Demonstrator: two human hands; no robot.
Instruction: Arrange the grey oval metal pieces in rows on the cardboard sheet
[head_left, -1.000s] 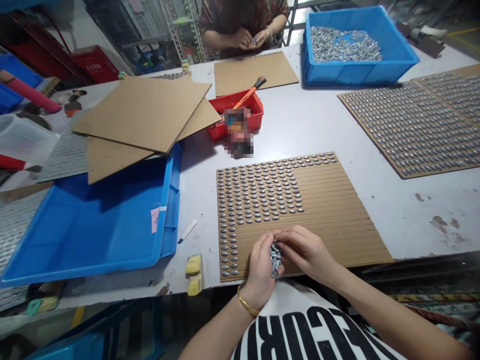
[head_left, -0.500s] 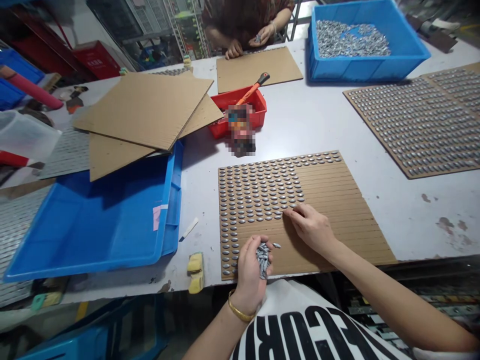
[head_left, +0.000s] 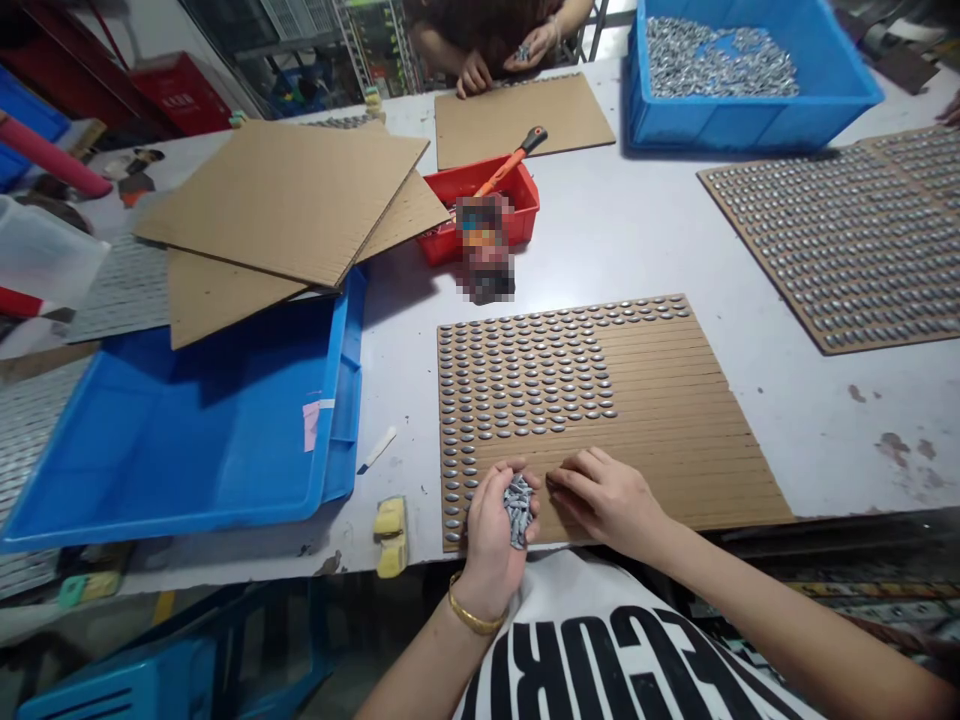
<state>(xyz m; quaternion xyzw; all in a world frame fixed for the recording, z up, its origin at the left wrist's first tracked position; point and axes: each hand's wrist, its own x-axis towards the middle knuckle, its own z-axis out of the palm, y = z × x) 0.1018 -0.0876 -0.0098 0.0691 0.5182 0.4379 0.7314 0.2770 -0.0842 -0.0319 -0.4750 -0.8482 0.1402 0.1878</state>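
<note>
Metal pieces (head_left: 518,512) lay in the cupped grip of the left hand (head_left: 491,530) above the cardboard (head_left: 675,410) (whether the right hand (head_left: 611,500) pinched one, I couldn't tell), row-filling seemingly in hand and neat alignment needed next.

A loose heap of small, silvery, pointed-oval pieces (head_left: 517,508) fills the cupped left hand (head_left: 491,525) over the near edge of a ridged brown cardboard sheet (head_left: 667,420), which I see lying flat on the desk (head_left: 600,230). Matching pieces (head_left: 609,414) line its far left part in tidy rows.
</note>
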